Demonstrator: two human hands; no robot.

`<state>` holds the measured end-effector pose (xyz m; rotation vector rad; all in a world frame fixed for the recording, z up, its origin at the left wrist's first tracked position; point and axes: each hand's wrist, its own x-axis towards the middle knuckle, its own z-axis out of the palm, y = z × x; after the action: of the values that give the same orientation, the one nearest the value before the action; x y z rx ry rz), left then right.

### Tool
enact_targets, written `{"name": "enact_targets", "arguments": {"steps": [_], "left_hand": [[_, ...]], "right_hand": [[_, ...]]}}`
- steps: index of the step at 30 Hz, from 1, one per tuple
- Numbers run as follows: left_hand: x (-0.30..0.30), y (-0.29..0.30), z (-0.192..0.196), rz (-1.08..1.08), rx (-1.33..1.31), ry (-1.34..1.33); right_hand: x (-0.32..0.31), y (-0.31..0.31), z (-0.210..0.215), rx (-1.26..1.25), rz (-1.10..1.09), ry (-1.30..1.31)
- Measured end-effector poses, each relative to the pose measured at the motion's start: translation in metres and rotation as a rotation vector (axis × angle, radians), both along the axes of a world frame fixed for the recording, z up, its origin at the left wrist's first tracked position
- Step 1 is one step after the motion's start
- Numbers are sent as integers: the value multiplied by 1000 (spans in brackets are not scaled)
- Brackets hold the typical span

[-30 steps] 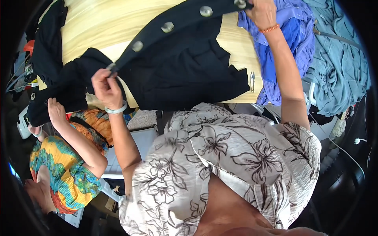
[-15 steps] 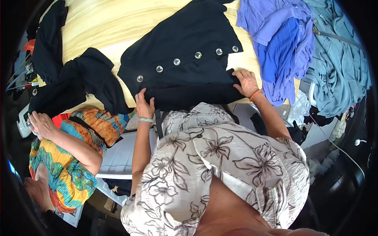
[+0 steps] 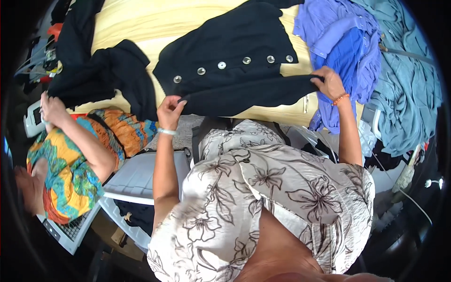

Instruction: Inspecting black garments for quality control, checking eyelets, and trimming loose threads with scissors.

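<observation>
Black cloth garment (image 3: 235, 35): on the pale wood-grain tabletop (image 3: 136, 21), in front of the person.
Round, shiny buttons (image 3: 221, 65): already in place, in a row across it.
Left hand (image 3: 170, 113): fingers pinched on the left end of the near black flap (image 3: 249, 96).
Right hand (image 3: 330, 84): fingers pinched on its right end, near the purple ribbed garment (image 3: 324, 28).
Laid out, seemingly: the far part.
Left unflattened: the flap, stretched between both hands.
</observation>
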<state>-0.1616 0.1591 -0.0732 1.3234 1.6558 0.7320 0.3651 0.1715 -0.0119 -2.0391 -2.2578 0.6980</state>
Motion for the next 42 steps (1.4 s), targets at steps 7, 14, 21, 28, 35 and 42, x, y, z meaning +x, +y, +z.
{"name": "enact_targets", "arguments": {"steps": [7,14,21,28,35,42], "left_hand": [[0,24,-12,-26,34,-125],[-9,5,-24,-177,138,-252],[-13,3,-18,-77,216,-92],[-20,39,-29,-208,278,12],[-2,69,-51,-387,187,534],[-3,65,-61,-315,-30,-13]], "right_hand": [[-179,38,4,228,89,375],[-350,26,-73,-12,384,671],[-353,29,-58,-88,228,680],[-346,25,-76,-123,235,531],[-352,7,-72,-18,205,535],[-361,4,-71,36,139,486]]}}
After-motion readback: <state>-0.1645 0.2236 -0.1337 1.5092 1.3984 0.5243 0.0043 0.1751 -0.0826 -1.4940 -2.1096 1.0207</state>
